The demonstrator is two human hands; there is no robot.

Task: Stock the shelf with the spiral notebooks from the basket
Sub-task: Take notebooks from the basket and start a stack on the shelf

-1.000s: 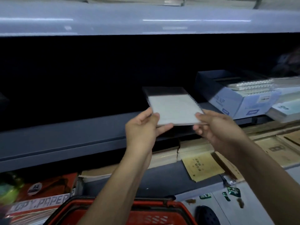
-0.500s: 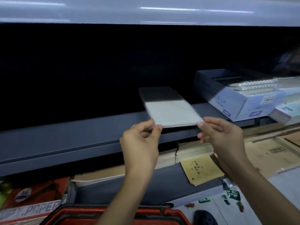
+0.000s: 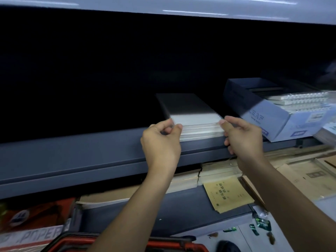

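White plastic-wrapped spiral notebooks sit stacked on the grey metal shelf; my left hand and right hand pinch the near corners with curled fingers to square them up.

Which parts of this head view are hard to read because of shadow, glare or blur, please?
Head view: the shelf's interior is near black, darkening the far half of the stack of white spiral notebooks; streaky glare crosses the pale grey upper shelf edge; the blue cardboard box is motion-smeared; both hands look slightly soft.
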